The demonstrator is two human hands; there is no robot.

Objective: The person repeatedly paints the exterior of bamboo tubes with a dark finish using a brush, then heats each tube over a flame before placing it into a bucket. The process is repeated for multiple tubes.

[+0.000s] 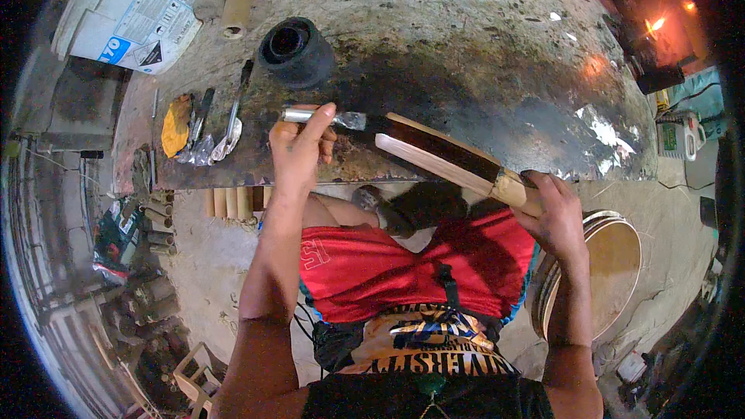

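Note:
My left hand [301, 143] is closed around a flat brush [353, 120] with a silvery ferrule, thumb along the handle. Its dark bristles are at or very near the far left end of a long split bamboo piece [438, 168]; whether they touch I cannot tell. The bamboo's hollow is dark brown, its cut edge pale. Wrapped round the near right end of that piece, my right hand [552, 213] holds it slanting above the table's front edge. A thick-walled black round container [296, 53] stands on the table beyond the brush.
On the stained table [466, 23], a yellow cloth [177, 126] and several tools lie at left. A white bucket [132, 12] stands far left. Flames [656, 27] burn at far right. A round wooden-coloured disc or tub [613, 271] sits low right. Bamboo tubes [233, 203] show below the front edge.

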